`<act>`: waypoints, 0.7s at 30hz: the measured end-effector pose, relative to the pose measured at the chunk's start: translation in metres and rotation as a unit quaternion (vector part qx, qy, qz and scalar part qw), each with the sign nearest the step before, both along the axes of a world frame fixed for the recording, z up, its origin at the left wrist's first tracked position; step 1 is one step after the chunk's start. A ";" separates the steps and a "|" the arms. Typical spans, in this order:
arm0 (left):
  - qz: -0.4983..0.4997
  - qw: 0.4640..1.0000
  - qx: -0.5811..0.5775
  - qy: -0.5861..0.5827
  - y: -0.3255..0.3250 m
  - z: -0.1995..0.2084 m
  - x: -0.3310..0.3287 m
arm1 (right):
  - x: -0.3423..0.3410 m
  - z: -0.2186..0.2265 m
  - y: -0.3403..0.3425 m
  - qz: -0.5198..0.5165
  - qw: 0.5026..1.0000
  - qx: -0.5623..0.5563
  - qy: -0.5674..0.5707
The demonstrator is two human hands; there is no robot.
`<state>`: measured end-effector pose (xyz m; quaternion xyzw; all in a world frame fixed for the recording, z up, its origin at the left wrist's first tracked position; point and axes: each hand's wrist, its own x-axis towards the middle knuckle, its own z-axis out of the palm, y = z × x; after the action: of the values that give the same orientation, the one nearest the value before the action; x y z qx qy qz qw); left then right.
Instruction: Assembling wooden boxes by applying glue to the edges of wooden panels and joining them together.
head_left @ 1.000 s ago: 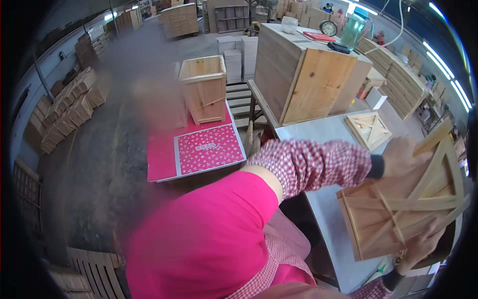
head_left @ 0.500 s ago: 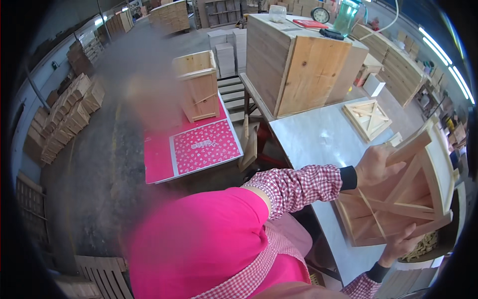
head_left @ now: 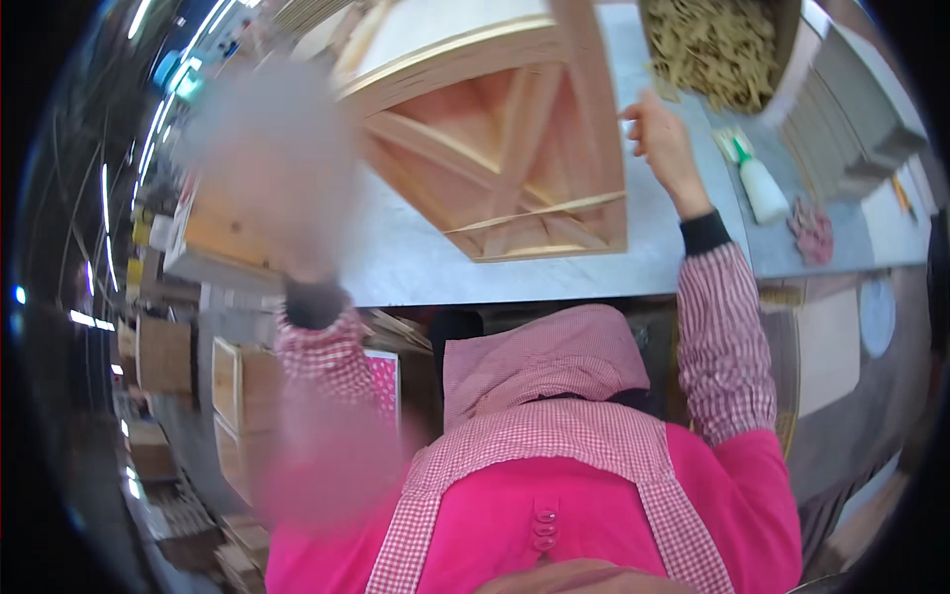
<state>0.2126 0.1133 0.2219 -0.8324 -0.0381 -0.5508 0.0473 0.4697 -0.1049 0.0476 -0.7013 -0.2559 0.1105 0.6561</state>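
A wooden crate [head_left: 520,139] with crossed slats on its side stands tilted on the pale tabletop [head_left: 396,259] in front of me. A thin pale band [head_left: 569,207] runs across the crate's near end. My right hand [head_left: 665,148] is just right of the crate, its fingers slightly bent and apart, with nothing seen in them. My left hand [head_left: 305,259] is out to the left of the crate. A grey blurred patch covers its fingers, so what it touches is hidden.
Beyond my right hand stands a bin of small tan pieces [head_left: 714,49]. A white bottle with a green nozzle [head_left: 760,186] and a pink crumpled cloth [head_left: 811,234] lie at right, near stacked grey boards [head_left: 841,119]. A large wooden box [head_left: 223,233] is at left.
The view has swung right, bringing the crate in front of me. Both hands gripped the crate's frame before; my right hand has come off it, and my left is now further left.
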 end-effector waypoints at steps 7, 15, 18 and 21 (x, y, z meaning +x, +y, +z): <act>-0.221 0.930 0.118 0.270 -0.091 0.081 0.089 | 0.012 -0.051 0.048 0.018 0.997 -0.079 -0.019; -0.308 0.843 -0.112 0.427 -0.079 0.066 0.117 | 0.055 0.049 0.060 -0.095 0.958 0.024 -0.268; -0.295 0.870 -0.047 0.393 -0.089 0.069 0.111 | 0.023 0.072 0.046 -0.094 0.947 0.057 -0.300; -0.294 0.883 -0.036 0.364 -0.110 0.067 0.113 | -0.030 0.056 0.000 -0.067 0.959 0.078 -0.264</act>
<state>0.3260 0.0031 0.2889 -0.9485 0.2086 -0.1956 -0.1364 0.4402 -0.1045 0.1034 -0.6680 -0.3797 -0.1431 0.6238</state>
